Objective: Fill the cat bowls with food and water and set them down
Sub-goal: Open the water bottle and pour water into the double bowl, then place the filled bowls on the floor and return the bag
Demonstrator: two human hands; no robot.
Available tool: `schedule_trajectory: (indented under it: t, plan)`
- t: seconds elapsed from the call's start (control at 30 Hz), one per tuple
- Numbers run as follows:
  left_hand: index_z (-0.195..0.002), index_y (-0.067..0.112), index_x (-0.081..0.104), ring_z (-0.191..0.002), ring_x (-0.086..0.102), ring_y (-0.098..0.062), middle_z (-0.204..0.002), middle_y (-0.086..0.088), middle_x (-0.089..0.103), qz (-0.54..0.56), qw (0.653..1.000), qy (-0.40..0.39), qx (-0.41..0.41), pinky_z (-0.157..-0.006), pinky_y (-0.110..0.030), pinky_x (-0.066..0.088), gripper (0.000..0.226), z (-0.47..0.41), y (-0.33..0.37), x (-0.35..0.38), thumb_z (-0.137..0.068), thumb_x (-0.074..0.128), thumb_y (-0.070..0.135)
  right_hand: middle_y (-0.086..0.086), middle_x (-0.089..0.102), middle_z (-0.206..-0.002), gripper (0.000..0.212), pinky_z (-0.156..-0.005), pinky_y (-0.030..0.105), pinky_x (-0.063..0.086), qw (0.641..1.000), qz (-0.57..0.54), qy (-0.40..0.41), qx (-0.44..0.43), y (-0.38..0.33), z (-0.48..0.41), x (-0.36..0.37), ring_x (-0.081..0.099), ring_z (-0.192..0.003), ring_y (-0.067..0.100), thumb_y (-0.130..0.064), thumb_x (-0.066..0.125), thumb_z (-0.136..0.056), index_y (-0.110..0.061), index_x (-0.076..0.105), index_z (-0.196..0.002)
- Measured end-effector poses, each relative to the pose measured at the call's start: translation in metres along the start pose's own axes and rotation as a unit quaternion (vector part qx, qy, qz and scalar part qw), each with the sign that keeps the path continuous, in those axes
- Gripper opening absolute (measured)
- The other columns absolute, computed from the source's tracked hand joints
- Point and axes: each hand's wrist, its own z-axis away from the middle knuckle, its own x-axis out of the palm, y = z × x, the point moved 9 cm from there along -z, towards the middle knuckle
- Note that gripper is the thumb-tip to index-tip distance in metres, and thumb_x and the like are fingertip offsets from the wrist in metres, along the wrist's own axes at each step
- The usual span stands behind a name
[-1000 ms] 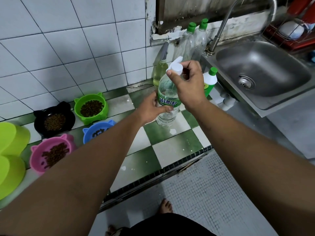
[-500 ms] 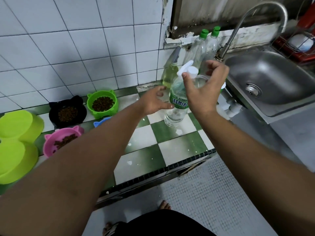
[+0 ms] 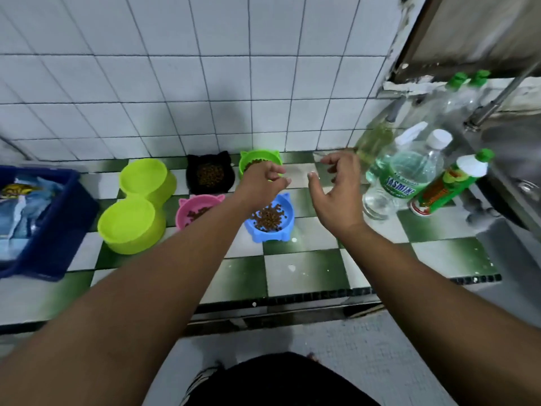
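Grips both came off the clear plastic water bottle (image 3: pixel 409 177), capped near the table's (image 3: pixel 307 273) right edge. Now my left grip (image 3: pixel 260 183) and right grip (image 3: pixel 336 189) hang loose, empty, by the blue cat-eared plastic bowl (image 3: pixel 270 218) of kibble. Moving bowls next, probably.

One wide head-worn view looks forward and down, close above the counter (image 3: pixel 304 276)

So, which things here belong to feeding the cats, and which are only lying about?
Job: blue bowl, pink bowl, black bowl, green bowl, far lime bowl, near lime bowl, water bottle.
Lying about: green bottle, yellow bottle, spray bottle.
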Motion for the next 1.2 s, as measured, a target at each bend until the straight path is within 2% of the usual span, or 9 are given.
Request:
schedule_trajectory:
  t: [0.1, 0.2, 0.37, 0.57, 0.63, 0.7, 0.9, 1.03, 1.2]
  plan:
    - [-0.091, 0.028, 0.069, -0.076, 0.065, -0.015, -0.077, 0.007, 0.064, 0.003, 0.999, 0.042, 0.000, -0.083, -0.049, 0.062, 0.012, 0.011, -0.018, -0.045, -0.083, 0.077, 0.030, 0.003, 0.051, -0.110, 0.025, -0.079, 0.035, 0.050, 0.998, -0.026, -0.056, 0.023, -0.013, 0.011, 0.040, 0.053, -0.091, 0.016, -0.016, 0.067, -0.085, -0.014, 0.054, -0.105]
    - [-0.087, 0.029, 0.068, -0.073, 0.063, -0.016, -0.077, 0.002, 0.066, 0.006, 0.998, 0.061, -0.007, -0.079, -0.047, 0.060, 0.015, 0.025, -0.036, -0.080, -0.076, 0.072, 0.038, 0.002, 0.051, -0.111, 0.025, -0.078, 0.034, 0.050, 0.995, -0.025, -0.093, 0.028, -0.027, 0.021, 0.072, 0.054, -0.091, 0.017, -0.019, 0.067, -0.085, -0.018, 0.054, -0.106]
    - [-0.100, 0.022, 0.072, -0.086, 0.067, -0.016, -0.089, 0.002, 0.071, -0.014, 0.996, 0.091, -0.008, -0.088, -0.036, 0.056, 0.011, 0.044, -0.056, -0.132, -0.089, 0.074, 0.025, -0.001, 0.049, -0.106, 0.023, -0.076, 0.015, 0.038, 0.992, -0.033, -0.119, 0.017, -0.054, 0.033, 0.116, 0.053, -0.093, 0.016, -0.013, 0.068, -0.084, -0.014, 0.056, -0.103]
    - [-0.108, 0.015, 0.072, -0.093, 0.064, -0.016, -0.096, 0.004, 0.069, -0.043, 0.989, 0.130, -0.050, -0.086, -0.032, 0.054, 0.018, 0.061, -0.093, -0.175, -0.093, 0.070, 0.025, -0.004, 0.051, -0.099, 0.021, -0.081, 0.015, 0.040, 0.988, -0.035, -0.123, 0.090, -0.051, 0.050, 0.145, 0.050, -0.092, 0.012, -0.016, 0.070, -0.086, -0.013, 0.056, -0.101]
    - [-0.117, 0.013, 0.069, -0.097, 0.064, -0.019, -0.105, -0.002, 0.069, -0.045, 0.987, 0.134, -0.081, -0.087, -0.034, 0.055, 0.025, 0.067, -0.110, -0.180, -0.094, 0.068, 0.022, -0.006, 0.053, -0.093, 0.020, -0.077, 0.024, 0.050, 0.977, -0.045, -0.133, 0.160, -0.032, 0.058, 0.151, 0.056, -0.084, 0.018, -0.021, 0.069, -0.086, -0.016, 0.054, -0.099]
    - [-0.125, 0.012, 0.066, -0.100, 0.064, -0.023, -0.112, -0.005, 0.067, -0.052, 0.983, 0.133, -0.111, -0.091, -0.039, 0.056, 0.032, 0.070, -0.130, -0.180, -0.095, 0.066, 0.020, 0.002, 0.058, -0.093, 0.019, -0.068, 0.020, 0.050, 0.965, -0.023, -0.133, 0.225, -0.007, 0.064, 0.149, 0.059, -0.075, 0.018, -0.019, 0.068, -0.087, -0.011, 0.056, -0.099]
    - [-0.135, 0.008, 0.060, -0.106, 0.067, -0.031, -0.119, -0.013, 0.069, -0.118, 0.967, 0.117, -0.191, -0.089, -0.044, 0.059, 0.039, 0.074, -0.175, -0.162, -0.098, 0.060, 0.023, 0.017, 0.065, -0.111, 0.043, -0.088, 0.035, 0.048, 0.909, 0.066, -0.138, 0.387, 0.079, 0.081, 0.136, 0.063, -0.102, 0.033, -0.028, 0.072, -0.085, -0.003, 0.058, -0.117]
    - [-0.130, 0.002, 0.061, -0.104, 0.067, -0.035, -0.119, -0.018, 0.070, -0.161, 0.953, 0.122, -0.225, -0.078, -0.034, 0.053, 0.038, 0.070, -0.189, -0.152, -0.100, 0.055, 0.024, 0.021, 0.064, -0.117, 0.054, -0.093, 0.045, 0.053, 0.881, 0.087, -0.177, 0.430, 0.113, 0.089, 0.144, 0.063, -0.107, 0.038, -0.033, 0.074, -0.083, -0.002, 0.056, -0.123]
    - [-0.124, -0.001, 0.065, -0.091, 0.070, -0.033, -0.111, -0.019, 0.071, -0.153, 0.931, 0.179, -0.279, -0.069, -0.038, 0.057, 0.033, 0.071, -0.198, -0.156, -0.098, 0.062, 0.019, 0.018, 0.067, -0.104, 0.047, -0.077, 0.049, 0.060, 0.861, 0.106, -0.223, 0.446, 0.135, 0.097, 0.155, 0.068, -0.090, 0.036, -0.032, 0.075, -0.073, -0.006, 0.060, -0.109]
